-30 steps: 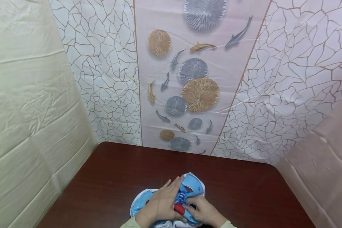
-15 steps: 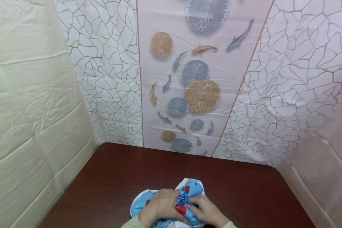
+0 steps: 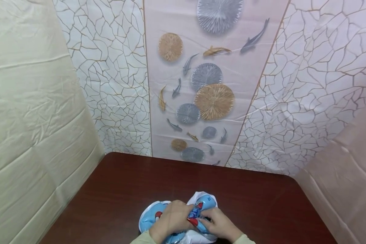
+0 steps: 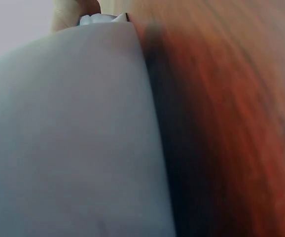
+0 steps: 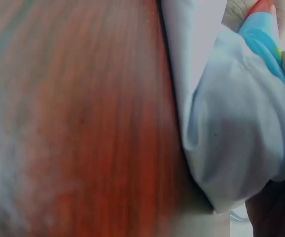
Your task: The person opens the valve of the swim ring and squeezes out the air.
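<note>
A pale cloth hanging [image 3: 30,135] flanks a dark red-brown table [image 3: 109,189], where a blue-and-white printed plastic piece [image 3: 147,218] lies at the near side, around the middle. Its rounded left lobe spreads beside the left hand [image 3: 174,217], whose fingers bend over the piece and grip its gathered middle. Between the hands, a crinkled darker-blue patch [image 3: 194,212] and a red print [image 3: 192,222] show through the folds. The right hand [image 3: 219,222] pinches the right-hand folds between thumb and fingers; the two hands work close together, a little apart.

The glossy, creased skin looks light, soft and somewhat slippery, more likely to crumple than to break, though the film could tear if pulled hard. The bunched folds at the middle appear to give the surest hold; the smooth lobes offer less. The long axis runs roughly left to right across the person's front, with the right lobe [image 3: 208,200] angled toward the far side. Which end is the front cannot be told.
</note>
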Tool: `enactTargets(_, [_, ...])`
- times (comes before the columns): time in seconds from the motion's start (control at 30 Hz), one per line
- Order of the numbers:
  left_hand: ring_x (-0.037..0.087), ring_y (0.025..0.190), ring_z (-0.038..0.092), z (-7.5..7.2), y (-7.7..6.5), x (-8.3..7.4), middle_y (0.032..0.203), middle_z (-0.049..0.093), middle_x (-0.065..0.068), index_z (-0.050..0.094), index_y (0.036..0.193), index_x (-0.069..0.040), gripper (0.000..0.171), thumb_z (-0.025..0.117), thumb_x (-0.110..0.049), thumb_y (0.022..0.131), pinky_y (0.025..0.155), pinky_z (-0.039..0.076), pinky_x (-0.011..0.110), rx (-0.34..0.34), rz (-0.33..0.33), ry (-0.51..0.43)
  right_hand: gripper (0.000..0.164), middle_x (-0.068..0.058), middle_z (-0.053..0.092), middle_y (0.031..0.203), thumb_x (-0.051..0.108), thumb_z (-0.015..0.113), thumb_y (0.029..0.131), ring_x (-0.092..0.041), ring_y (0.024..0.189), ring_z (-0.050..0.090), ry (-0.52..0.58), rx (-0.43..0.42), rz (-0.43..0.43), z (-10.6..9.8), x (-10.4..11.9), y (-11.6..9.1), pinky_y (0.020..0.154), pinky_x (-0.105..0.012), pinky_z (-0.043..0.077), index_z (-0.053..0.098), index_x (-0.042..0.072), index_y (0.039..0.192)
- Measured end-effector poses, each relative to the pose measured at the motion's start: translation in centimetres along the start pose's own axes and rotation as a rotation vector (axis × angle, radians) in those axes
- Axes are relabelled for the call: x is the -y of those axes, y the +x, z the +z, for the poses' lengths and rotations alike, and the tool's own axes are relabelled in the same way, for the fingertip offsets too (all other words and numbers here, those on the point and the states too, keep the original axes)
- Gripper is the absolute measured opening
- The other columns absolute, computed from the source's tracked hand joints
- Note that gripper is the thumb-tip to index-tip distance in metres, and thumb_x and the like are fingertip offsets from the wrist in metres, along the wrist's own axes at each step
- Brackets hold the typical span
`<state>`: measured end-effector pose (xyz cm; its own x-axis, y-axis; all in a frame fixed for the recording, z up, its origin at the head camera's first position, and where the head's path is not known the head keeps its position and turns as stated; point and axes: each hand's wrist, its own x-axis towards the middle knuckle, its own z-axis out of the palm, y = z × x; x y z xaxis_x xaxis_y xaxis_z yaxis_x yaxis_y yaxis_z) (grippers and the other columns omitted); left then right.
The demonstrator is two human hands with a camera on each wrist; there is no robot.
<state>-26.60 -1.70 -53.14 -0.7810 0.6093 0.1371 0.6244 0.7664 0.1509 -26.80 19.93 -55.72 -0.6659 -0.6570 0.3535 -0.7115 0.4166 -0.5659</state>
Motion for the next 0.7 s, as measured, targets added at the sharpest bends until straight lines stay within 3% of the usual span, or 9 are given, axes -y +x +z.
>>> enactTargets(0.2, [0.011, 0.057, 0.05, 0.06, -0.05, -0.13, 0.062, 0.052, -0.008, 0.065, 0.088, -0.024, 0.029, 0.077, -0.047, 0.076, 0.056, 0.042, 0.03, -0.059, 0.028, 0.034, 0.033, 0.023, 0.037, 0.063, 0.019, 0.067, 0.098, 0.01, 0.057, 0.035, -0.013, -0.014, -0.006, 0.2, -0.13, -0.06, 0.049, -0.006, 0.032, 0.054, 0.024, 0.068])
enactTargets(0.33, [0.011, 0.055, 0.05, 0.16, -0.07, -0.19, 0.061, 0.052, -0.008, 0.062, 0.083, -0.025, 0.025, 0.078, -0.043, 0.075, 0.054, 0.04, 0.03, -0.097, 0.043, 0.063, 0.031, 0.023, 0.04, 0.064, 0.018, 0.067, 0.097, 0.009, 0.057, 0.037, -0.011, -0.013, 0.02, 0.26, -0.33, -0.1, 0.049, -0.008, 0.034, 0.057, 0.024, 0.069])
enactTargets(0.7, [0.01, 0.053, 0.04, 0.17, 0.0, -0.32, 0.058, 0.043, -0.01, 0.066, 0.087, -0.025, 0.016, 0.076, -0.034, 0.079, 0.053, 0.036, 0.031, -0.038, 0.011, 0.01, 0.03, 0.024, 0.042, 0.064, 0.012, 0.07, 0.093, 0.011, 0.057, 0.037, 0.0, -0.032, 0.012, 0.61, -0.72, -0.14, 0.049, -0.007, 0.033, 0.06, 0.022, 0.067])
